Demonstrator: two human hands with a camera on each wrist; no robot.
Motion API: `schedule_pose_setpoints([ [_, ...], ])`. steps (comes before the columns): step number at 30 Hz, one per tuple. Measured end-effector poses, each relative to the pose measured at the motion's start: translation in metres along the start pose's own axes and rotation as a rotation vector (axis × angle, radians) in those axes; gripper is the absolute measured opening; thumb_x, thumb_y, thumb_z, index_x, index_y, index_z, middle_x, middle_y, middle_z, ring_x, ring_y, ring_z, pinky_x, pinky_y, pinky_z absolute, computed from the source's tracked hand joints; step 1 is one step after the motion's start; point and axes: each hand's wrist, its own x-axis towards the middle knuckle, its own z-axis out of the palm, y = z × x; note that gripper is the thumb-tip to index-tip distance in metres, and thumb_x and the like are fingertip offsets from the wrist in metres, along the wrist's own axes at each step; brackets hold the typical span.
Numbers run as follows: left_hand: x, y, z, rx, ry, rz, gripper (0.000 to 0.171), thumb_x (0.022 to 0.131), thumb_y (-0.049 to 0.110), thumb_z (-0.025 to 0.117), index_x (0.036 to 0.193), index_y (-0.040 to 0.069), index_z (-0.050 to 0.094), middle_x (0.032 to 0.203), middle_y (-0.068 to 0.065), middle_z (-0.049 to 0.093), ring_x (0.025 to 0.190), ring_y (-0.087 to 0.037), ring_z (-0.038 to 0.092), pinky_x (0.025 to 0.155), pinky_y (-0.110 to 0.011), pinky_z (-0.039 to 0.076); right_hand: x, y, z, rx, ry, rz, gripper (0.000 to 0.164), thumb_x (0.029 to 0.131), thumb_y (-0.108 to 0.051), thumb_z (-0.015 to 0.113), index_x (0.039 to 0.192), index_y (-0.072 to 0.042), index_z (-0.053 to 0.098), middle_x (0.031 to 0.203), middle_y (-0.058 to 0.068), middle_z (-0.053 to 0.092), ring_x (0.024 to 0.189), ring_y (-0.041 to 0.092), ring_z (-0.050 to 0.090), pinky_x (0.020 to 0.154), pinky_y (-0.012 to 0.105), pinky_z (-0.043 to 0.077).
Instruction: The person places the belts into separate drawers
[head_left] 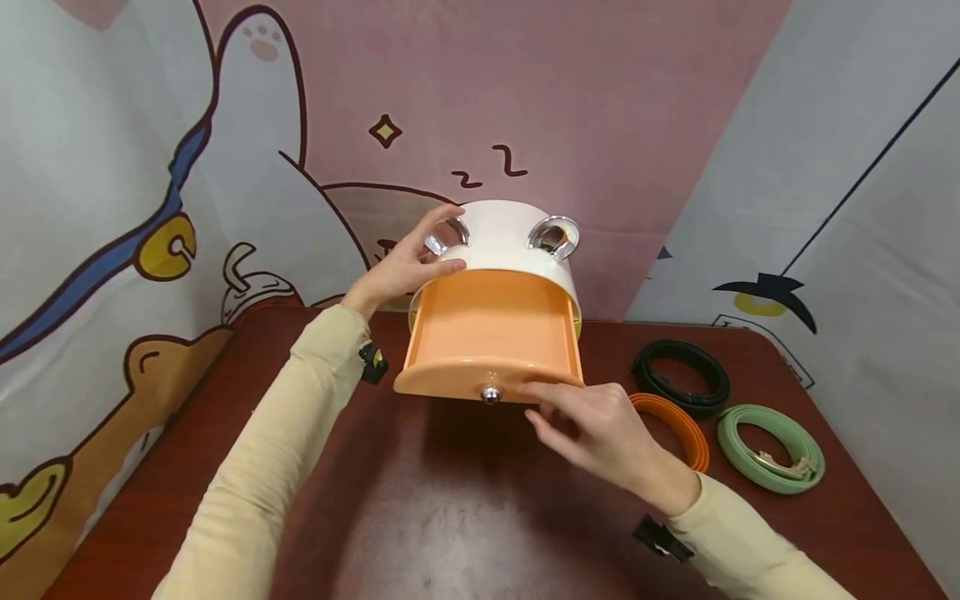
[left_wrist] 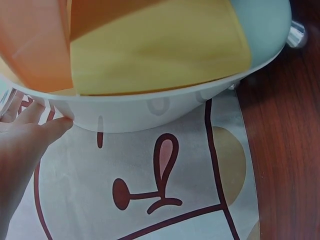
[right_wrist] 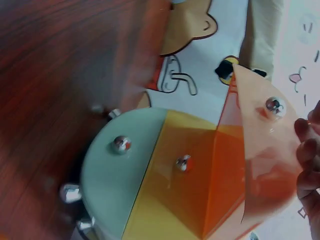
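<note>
Gripping white cabinet (head_left: 501,237), left hand (head_left: 401,268), fingers clamped on its side; right hand (head_left: 600,429), fingers bent at jutting orange drawer (head_left: 491,329), pinching or only touching, hard to tell.

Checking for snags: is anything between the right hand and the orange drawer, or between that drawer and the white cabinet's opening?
Nothing visible does. The right hand is at the orange drawer beside its silver knob. The left hand holds the white cabinet outside its opening, and the orange belt lies off to the right.
</note>
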Motion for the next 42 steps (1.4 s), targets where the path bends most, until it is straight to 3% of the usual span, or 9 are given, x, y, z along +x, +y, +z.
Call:
schedule_pose_setpoints([
  [5,0.000,0.000,0.001,0.001,-0.013,-0.018,0.069,0.092,0.021,0.068,0.149,0.025,0.029,0.141,0.004,0.035,0.063,-0.021,0.035,0.063,-0.029,0.035,-0.002,0.008,-0.011,0.001,-0.006,-0.084,0.022,0.097,-0.019,0.055,0.099,-0.002,0.069,0.070,-0.009,0.058,0.050,0.001,0.047,0.047,0.015,0.039],
  [12,0.000,-0.003,-0.002,0.021,-0.009,-0.004,0.068,0.092,0.024,0.068,0.148,0.031,0.030,0.143,0.007,0.033,0.067,-0.022,0.038,0.065,-0.031,0.036,-0.007,0.017,-0.026,0.025,-0.059,-0.071,0.025,0.098,-0.022,0.054,0.100,-0.002,0.069,0.079,-0.005,0.065,0.051,-0.002,0.043,0.048,0.011,0.034],
  [19,0.000,-0.001,-0.002,0.022,-0.008,-0.014,0.069,0.092,0.019,0.067,0.149,0.025,0.029,0.145,0.004,0.032,0.073,-0.023,0.039,0.067,-0.030,0.036,-0.018,0.028,-0.041,-0.052,-0.146,-0.070,0.030,0.100,-0.026,0.049,0.104,-0.003,0.068,0.074,-0.009,0.062,0.051,-0.001,0.044,0.047,0.011,0.031],
  [23,-0.003,0.011,-0.002,0.016,-0.022,-0.030,0.070,0.093,0.016,0.066,0.151,0.019,0.027,0.146,-0.003,0.031,0.075,-0.024,0.041,0.069,-0.030,0.036,-0.028,0.034,-0.049,-0.067,-0.178,-0.067,0.031,0.101,-0.027,0.049,0.106,-0.004,0.068,0.073,-0.011,0.059,0.050,-0.002,0.041,0.047,0.010,0.029],
  [27,-0.006,0.024,-0.003,0.014,-0.036,-0.048,0.071,0.093,0.013,0.065,0.151,0.015,0.025,0.147,-0.007,0.031,0.073,-0.025,0.041,0.069,-0.030,0.037,-0.041,0.038,-0.055,-0.059,-0.254,-0.027,0.032,0.101,-0.030,0.049,0.108,-0.005,0.066,0.075,-0.012,0.059,0.050,-0.003,0.041,0.047,0.009,0.030],
  [31,-0.002,0.014,-0.003,0.016,-0.030,-0.049,0.071,0.093,0.015,0.066,0.151,0.020,0.026,0.146,-0.003,0.031,0.070,-0.024,0.039,0.068,-0.029,0.036,-0.055,0.041,-0.060,-0.070,-0.325,0.033,0.031,0.101,-0.033,0.047,0.111,-0.009,0.064,0.077,-0.014,0.058,0.052,-0.004,0.042,0.048,0.010,0.033],
  [38,0.002,-0.002,-0.004,0.025,-0.020,-0.025,0.069,0.092,0.021,0.068,0.149,0.030,0.029,0.129,0.001,0.042,0.071,-0.025,0.041,0.066,-0.030,0.038,-0.073,0.048,-0.069,-0.057,-0.290,0.082,0.032,0.100,-0.034,0.050,0.113,-0.008,0.065,0.081,-0.015,0.055,0.053,-0.009,0.038,0.048,0.008,0.030],
  [42,0.002,-0.001,-0.003,0.019,-0.020,-0.022,0.069,0.092,0.021,0.068,0.149,0.029,0.029,0.132,0.002,0.041,0.069,-0.024,0.040,0.065,-0.031,0.038,-0.085,0.053,-0.082,-0.069,-0.289,0.198,0.032,0.099,-0.034,0.055,0.115,-0.008,0.064,0.084,-0.014,0.059,0.055,-0.010,0.039,0.047,0.009,0.032],
])
